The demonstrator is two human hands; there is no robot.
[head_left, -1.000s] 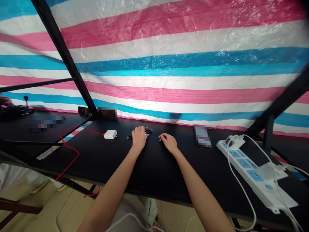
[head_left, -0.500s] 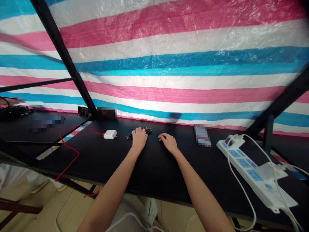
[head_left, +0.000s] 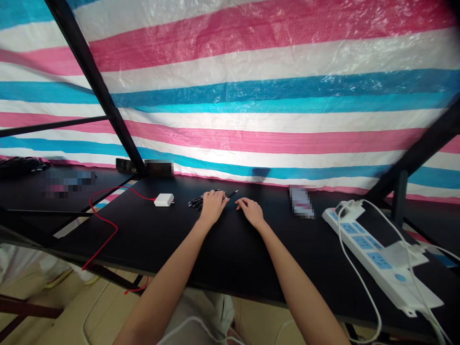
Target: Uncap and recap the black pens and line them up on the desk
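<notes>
A slim black pen point(head_left: 232, 194) with a pale tip sticks out from the left hand point(head_left: 213, 208), slanting toward the far right. More dark pens point(head_left: 196, 201) lie bunched on the table point(head_left: 239, 254), partly hidden.

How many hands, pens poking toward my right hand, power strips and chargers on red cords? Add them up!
Hands: 2 (left hand, right hand)
Pen poking right: 1
Power strip: 1
Charger on red cord: 1
Total: 5
Bunched pens, left out: too overlapped to count.
</notes>
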